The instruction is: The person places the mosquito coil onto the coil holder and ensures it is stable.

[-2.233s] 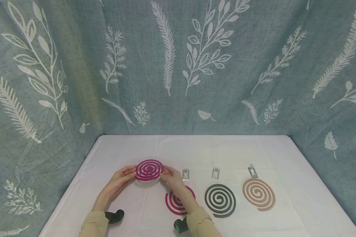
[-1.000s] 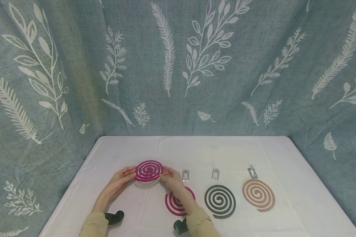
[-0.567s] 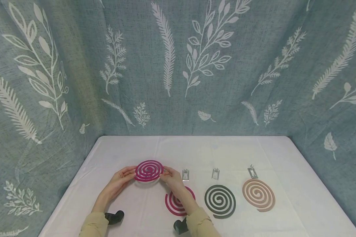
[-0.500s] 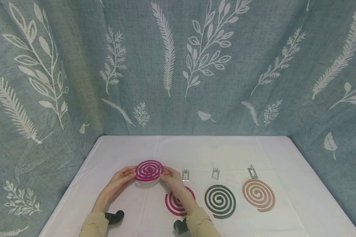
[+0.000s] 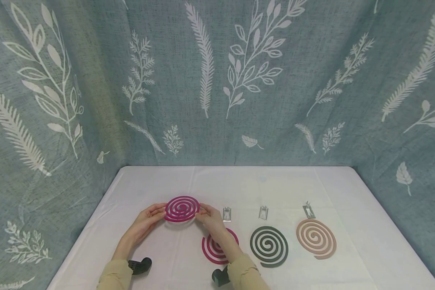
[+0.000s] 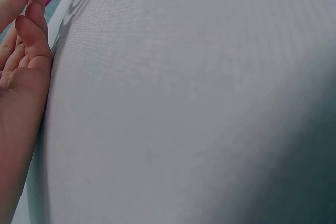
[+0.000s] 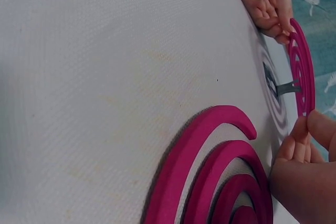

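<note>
Both hands hold a magenta mosquito coil [image 5: 182,208] roughly level just above the table at left centre. At its left rim, the left hand [image 5: 145,223] pinches the edge between thumb and fingers. The right hand [image 5: 211,220] pinches the opposite rim. Beneath the coil, in the right wrist view, a small metal coil stand [image 7: 287,87] rises from the table and meets the coil near its middle. A second magenta coil [image 7: 181,166] lies flat under the right forearm, which partly covers it in the head view.
A dark green coil [image 5: 253,246] and a tan coil [image 5: 299,237] lie to the right. Behind the coils are metal stands: the left one [image 5: 224,214], the middle one [image 5: 260,213] and the right one [image 5: 312,213]. A leaf-patterned curtain [image 5: 217,141] surrounds the white table [image 5: 275,181].
</note>
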Demonstrator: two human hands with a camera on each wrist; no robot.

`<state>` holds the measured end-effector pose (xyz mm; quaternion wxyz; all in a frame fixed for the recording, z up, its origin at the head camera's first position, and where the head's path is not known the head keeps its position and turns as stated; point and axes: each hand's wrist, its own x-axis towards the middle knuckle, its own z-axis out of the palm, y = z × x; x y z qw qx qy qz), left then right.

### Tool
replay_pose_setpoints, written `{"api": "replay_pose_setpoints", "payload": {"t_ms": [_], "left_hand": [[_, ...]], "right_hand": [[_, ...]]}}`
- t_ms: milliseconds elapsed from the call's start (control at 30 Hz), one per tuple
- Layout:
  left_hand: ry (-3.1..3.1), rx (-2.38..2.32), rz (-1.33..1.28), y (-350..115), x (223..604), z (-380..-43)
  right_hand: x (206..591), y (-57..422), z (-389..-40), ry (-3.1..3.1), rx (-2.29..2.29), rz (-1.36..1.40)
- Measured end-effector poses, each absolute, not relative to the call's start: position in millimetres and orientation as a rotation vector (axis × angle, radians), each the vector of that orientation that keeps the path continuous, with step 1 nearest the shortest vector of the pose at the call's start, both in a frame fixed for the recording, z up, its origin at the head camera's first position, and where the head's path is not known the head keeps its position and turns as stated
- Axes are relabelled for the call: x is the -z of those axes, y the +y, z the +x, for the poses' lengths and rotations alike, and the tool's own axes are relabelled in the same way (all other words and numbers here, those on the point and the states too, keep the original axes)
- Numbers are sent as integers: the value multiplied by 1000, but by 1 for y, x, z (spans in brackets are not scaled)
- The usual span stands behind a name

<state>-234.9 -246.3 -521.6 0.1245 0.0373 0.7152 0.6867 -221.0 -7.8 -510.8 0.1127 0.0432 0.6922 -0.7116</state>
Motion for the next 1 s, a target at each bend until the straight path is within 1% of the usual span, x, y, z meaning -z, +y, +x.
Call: {"api": "replay_pose_setpoints", "payload": {"t_ms": [1000], "left_hand": [[2065, -2013, 153, -248, 524, -236]], "right_hand": [[509, -9, -221, 2046, 2080, 148]]}}
